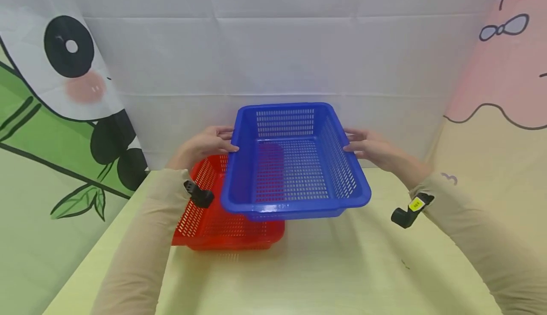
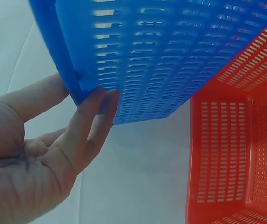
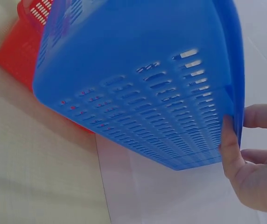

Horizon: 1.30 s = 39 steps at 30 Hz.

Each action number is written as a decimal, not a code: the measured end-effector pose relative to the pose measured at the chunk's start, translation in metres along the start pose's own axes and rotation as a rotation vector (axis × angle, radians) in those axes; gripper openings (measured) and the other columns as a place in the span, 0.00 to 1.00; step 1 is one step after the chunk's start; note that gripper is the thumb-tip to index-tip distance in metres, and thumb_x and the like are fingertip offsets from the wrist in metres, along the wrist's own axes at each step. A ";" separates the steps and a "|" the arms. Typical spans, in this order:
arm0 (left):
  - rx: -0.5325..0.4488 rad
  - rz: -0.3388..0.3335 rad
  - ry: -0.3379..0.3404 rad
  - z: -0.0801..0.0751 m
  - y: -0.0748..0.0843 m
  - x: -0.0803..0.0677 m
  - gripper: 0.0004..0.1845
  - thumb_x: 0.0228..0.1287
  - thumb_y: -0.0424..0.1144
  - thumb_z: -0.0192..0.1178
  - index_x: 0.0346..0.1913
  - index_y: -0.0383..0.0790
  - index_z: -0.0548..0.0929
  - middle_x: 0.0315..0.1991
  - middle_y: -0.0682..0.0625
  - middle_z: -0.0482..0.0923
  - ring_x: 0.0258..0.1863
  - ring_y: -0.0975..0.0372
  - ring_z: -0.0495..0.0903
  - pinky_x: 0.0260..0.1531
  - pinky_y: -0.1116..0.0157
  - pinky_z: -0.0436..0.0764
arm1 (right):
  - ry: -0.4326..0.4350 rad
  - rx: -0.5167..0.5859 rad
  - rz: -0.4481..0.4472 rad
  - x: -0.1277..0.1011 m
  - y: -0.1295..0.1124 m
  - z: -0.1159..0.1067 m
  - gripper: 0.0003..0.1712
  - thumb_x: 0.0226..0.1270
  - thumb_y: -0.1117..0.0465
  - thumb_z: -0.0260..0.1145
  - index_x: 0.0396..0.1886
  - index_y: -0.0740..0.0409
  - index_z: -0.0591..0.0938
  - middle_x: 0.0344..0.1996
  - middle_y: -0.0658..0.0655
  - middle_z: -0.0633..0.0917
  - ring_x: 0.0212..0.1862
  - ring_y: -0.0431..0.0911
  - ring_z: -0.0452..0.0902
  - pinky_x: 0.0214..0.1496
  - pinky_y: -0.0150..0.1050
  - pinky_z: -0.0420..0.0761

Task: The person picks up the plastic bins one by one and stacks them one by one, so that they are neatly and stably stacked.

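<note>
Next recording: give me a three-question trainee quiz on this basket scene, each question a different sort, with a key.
1. True or false: the blue basket rests flat on the table.
2. Which hands hold the blue basket? A) left hand only B) right hand only C) both
3. Fill in: the basket lying on the table, partly under the blue one, is the ____ basket.

Key: 1 false, it is held up and tilted; 2 C, one hand on each side rim; 3 red.

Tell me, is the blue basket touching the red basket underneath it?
Apart. The left wrist view shows the blue basket lifted, with pale backdrop visible between its underside and the red basket.
</note>
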<state>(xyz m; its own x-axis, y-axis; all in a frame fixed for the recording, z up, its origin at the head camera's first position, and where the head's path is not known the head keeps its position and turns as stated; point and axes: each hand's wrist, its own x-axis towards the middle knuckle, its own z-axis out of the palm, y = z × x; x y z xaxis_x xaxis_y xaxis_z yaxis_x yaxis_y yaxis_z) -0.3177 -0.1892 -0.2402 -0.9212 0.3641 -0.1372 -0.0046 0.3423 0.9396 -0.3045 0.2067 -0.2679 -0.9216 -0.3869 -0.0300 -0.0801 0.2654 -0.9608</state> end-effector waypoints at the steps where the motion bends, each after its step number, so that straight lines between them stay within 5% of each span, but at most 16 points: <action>1: 0.010 0.001 0.003 -0.002 -0.001 -0.001 0.38 0.58 0.22 0.54 0.68 0.27 0.47 0.67 0.35 0.55 0.62 0.46 0.62 0.56 0.55 0.69 | 0.002 0.007 0.000 0.001 0.000 0.002 0.38 0.64 0.68 0.56 0.70 0.62 0.50 0.65 0.66 0.60 0.64 0.59 0.60 0.64 0.54 0.60; 15: 0.135 -0.004 0.064 -0.029 -0.009 -0.024 0.38 0.59 0.29 0.58 0.68 0.28 0.50 0.66 0.34 0.56 0.63 0.45 0.60 0.58 0.52 0.67 | 0.012 0.055 -0.002 0.014 -0.008 0.033 0.39 0.63 0.68 0.57 0.70 0.61 0.50 0.66 0.65 0.59 0.64 0.58 0.61 0.64 0.52 0.62; 39: 0.155 -0.022 0.132 -0.073 -0.041 -0.053 0.37 0.62 0.36 0.57 0.68 0.29 0.51 0.67 0.34 0.54 0.63 0.45 0.60 0.60 0.50 0.62 | 0.028 0.195 -0.033 0.042 -0.017 0.087 0.38 0.61 0.71 0.58 0.69 0.61 0.54 0.62 0.63 0.66 0.59 0.55 0.68 0.60 0.48 0.69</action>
<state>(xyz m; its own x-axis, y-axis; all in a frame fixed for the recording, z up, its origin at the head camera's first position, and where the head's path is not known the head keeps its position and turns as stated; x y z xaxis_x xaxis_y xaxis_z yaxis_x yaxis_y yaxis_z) -0.2974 -0.2860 -0.2481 -0.9645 0.2421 -0.1051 0.0255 0.4819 0.8758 -0.3089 0.1090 -0.2767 -0.9302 -0.3671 0.0074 -0.0378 0.0757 -0.9964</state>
